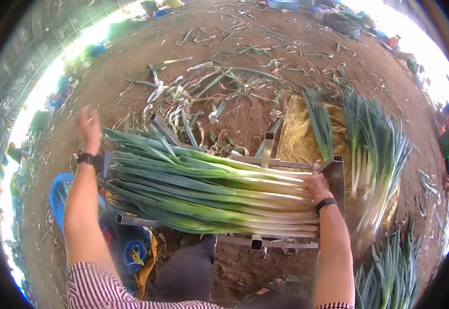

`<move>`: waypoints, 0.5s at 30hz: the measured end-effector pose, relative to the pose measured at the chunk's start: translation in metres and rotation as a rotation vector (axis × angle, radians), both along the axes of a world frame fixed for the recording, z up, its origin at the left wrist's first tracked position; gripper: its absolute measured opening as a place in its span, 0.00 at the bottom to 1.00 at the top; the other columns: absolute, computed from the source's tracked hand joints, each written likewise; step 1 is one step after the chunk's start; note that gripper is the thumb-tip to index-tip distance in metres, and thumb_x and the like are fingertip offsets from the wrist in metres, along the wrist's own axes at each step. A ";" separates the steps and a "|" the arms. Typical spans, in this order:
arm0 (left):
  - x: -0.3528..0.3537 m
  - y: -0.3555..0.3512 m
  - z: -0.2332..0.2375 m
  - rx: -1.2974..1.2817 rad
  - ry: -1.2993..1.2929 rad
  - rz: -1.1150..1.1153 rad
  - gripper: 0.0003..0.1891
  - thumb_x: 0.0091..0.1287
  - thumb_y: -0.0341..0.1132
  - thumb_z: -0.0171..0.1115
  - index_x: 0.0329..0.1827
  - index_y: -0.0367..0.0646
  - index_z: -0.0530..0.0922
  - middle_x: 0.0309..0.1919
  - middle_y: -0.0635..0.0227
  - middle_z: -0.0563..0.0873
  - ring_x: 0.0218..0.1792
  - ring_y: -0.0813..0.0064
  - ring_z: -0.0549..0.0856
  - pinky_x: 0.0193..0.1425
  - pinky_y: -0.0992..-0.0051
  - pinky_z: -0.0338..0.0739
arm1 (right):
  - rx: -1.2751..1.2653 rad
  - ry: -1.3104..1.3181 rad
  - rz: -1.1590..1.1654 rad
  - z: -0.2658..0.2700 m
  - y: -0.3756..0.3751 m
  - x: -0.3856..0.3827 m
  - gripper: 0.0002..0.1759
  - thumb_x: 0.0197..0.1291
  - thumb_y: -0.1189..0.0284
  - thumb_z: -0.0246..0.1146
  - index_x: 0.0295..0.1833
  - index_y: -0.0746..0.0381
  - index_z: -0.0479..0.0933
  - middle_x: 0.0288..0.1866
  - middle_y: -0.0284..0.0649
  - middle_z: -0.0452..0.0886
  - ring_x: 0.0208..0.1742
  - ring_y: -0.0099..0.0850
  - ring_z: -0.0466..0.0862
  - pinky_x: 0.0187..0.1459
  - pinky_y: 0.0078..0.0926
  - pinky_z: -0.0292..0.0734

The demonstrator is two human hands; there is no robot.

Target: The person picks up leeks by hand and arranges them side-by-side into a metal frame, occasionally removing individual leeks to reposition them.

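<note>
Leeks (209, 193) lie in a metal rack (338, 177), mid-view, white ends twd 3 o'clock. R hand (314, 184) rests on those ends, fingers bent; can't tell if it grips. L hand (89, 126), at 9 o'clock, is up off the leaf tips (blurred, grip unclear). Second pile (376, 149) on yellow sheet (294, 134) past 3 o'clock.

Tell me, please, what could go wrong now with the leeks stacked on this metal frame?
1. The leeks lie piled high on the metal frame, and the left hand is raised off them, so upper stalks might roll off.
2. The right hand rests at the white ends, next to the upright plate, whose edge could scrape it.
</note>
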State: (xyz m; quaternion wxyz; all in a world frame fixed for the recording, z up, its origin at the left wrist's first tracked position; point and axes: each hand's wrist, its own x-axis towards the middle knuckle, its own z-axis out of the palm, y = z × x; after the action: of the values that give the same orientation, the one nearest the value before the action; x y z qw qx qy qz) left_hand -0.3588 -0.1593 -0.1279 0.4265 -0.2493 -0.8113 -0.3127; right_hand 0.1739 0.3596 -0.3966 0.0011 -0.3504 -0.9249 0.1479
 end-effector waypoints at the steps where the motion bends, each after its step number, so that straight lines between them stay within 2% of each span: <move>1: 0.049 0.048 0.020 -0.135 -0.220 -0.340 0.17 0.65 0.35 0.63 0.55 0.39 0.78 0.50 0.59 0.83 0.54 0.62 0.81 0.62 0.66 0.72 | 0.062 -0.016 0.070 0.003 -0.001 0.004 0.15 0.48 0.68 0.70 0.44 0.43 0.86 0.48 0.44 0.79 0.51 0.47 0.80 0.51 0.42 0.79; 2: 0.086 0.086 0.017 -0.324 -0.328 -0.551 0.20 0.60 0.35 0.68 0.55 0.39 0.79 0.50 0.59 0.83 0.53 0.62 0.81 0.61 0.68 0.73 | 0.157 -0.071 0.145 0.010 -0.003 0.006 0.15 0.48 0.68 0.70 0.44 0.43 0.86 0.46 0.45 0.79 0.50 0.46 0.81 0.51 0.41 0.79; 3: 0.145 0.123 0.026 -0.571 -0.556 -0.587 0.24 0.54 0.37 0.72 0.55 0.40 0.80 0.53 0.57 0.83 0.55 0.60 0.82 0.61 0.66 0.74 | 0.143 -0.085 0.146 0.012 -0.003 0.005 0.15 0.48 0.68 0.71 0.44 0.43 0.86 0.46 0.45 0.80 0.50 0.46 0.81 0.51 0.41 0.79; 4: 0.178 0.148 0.014 -0.780 -0.511 -0.716 0.31 0.51 0.42 0.75 0.59 0.40 0.78 0.57 0.54 0.81 0.57 0.57 0.81 0.60 0.63 0.76 | 0.129 -0.102 0.151 0.014 -0.003 0.004 0.16 0.47 0.69 0.71 0.44 0.43 0.86 0.46 0.45 0.80 0.49 0.46 0.81 0.51 0.40 0.79; 5: 0.190 0.165 -0.021 -0.950 -0.428 -0.796 0.38 0.50 0.48 0.75 0.64 0.40 0.73 0.61 0.53 0.79 0.60 0.54 0.79 0.63 0.61 0.74 | 0.115 -0.118 0.158 0.015 -0.004 0.004 0.16 0.47 0.69 0.71 0.44 0.42 0.86 0.45 0.45 0.80 0.49 0.46 0.82 0.51 0.40 0.79; 6: 0.209 0.179 -0.050 -1.163 -0.382 -0.759 0.46 0.49 0.52 0.76 0.70 0.41 0.67 0.66 0.54 0.74 0.64 0.55 0.75 0.70 0.59 0.66 | 0.083 -0.104 0.146 0.020 -0.008 0.005 0.16 0.47 0.68 0.71 0.45 0.42 0.86 0.46 0.45 0.81 0.49 0.45 0.82 0.51 0.40 0.79; 7: 0.225 0.192 -0.068 -1.380 -0.438 -0.709 0.48 0.50 0.53 0.74 0.73 0.42 0.63 0.67 0.52 0.73 0.65 0.57 0.74 0.68 0.59 0.65 | 0.056 -0.084 0.132 0.028 -0.011 0.005 0.16 0.48 0.68 0.71 0.45 0.42 0.86 0.46 0.46 0.81 0.49 0.45 0.82 0.51 0.39 0.79; 8: 0.232 0.203 -0.090 -1.535 -0.380 -0.687 0.41 0.54 0.51 0.72 0.69 0.43 0.66 0.61 0.52 0.77 0.62 0.59 0.77 0.63 0.59 0.67 | 0.028 -0.063 0.113 0.033 -0.010 0.005 0.16 0.48 0.68 0.71 0.45 0.42 0.86 0.46 0.46 0.82 0.49 0.45 0.83 0.51 0.39 0.79; 9: 0.241 0.217 -0.104 -1.642 -0.381 -0.574 0.29 0.56 0.44 0.69 0.59 0.44 0.71 0.52 0.54 0.82 0.59 0.61 0.79 0.59 0.61 0.69 | 0.012 -0.038 0.105 0.029 -0.008 0.006 0.15 0.48 0.68 0.71 0.45 0.42 0.86 0.46 0.46 0.82 0.50 0.44 0.83 0.52 0.39 0.79; 11: 0.237 0.221 -0.121 -1.492 -0.282 -0.679 0.21 0.56 0.35 0.64 0.52 0.41 0.72 0.41 0.56 0.86 0.48 0.58 0.85 0.50 0.59 0.76 | -0.026 0.004 0.090 0.021 -0.005 0.007 0.15 0.49 0.67 0.70 0.45 0.43 0.86 0.46 0.47 0.82 0.50 0.44 0.83 0.52 0.39 0.79; 12: 0.235 0.220 -0.122 -1.429 -0.338 -0.702 0.19 0.54 0.34 0.64 0.49 0.41 0.72 0.37 0.55 0.85 0.44 0.56 0.85 0.46 0.58 0.76 | 0.023 -0.046 0.105 0.021 -0.005 0.006 0.14 0.50 0.66 0.69 0.45 0.44 0.86 0.45 0.47 0.83 0.50 0.45 0.83 0.52 0.40 0.78; 14: 0.226 0.225 -0.109 -1.297 -0.451 -0.741 0.17 0.50 0.30 0.63 0.43 0.41 0.70 0.30 0.54 0.84 0.37 0.51 0.86 0.38 0.56 0.78 | -0.022 -0.036 0.142 0.023 -0.003 0.006 0.14 0.50 0.66 0.69 0.46 0.45 0.85 0.45 0.46 0.83 0.50 0.45 0.83 0.52 0.40 0.78; 15: 0.225 0.229 -0.096 -1.242 -0.346 -0.819 0.15 0.50 0.29 0.61 0.41 0.40 0.69 0.26 0.53 0.83 0.31 0.47 0.85 0.34 0.52 0.78 | -0.043 -0.031 0.162 0.024 -0.003 0.007 0.15 0.50 0.66 0.69 0.46 0.45 0.85 0.44 0.46 0.83 0.50 0.45 0.83 0.52 0.40 0.78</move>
State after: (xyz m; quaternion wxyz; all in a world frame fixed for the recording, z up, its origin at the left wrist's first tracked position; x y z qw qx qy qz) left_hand -0.1342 0.0700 -0.2235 -0.0752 -0.6716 -0.7363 0.0331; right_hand 0.1806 0.3570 -0.3723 -0.0326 -0.2764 -0.9467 0.1622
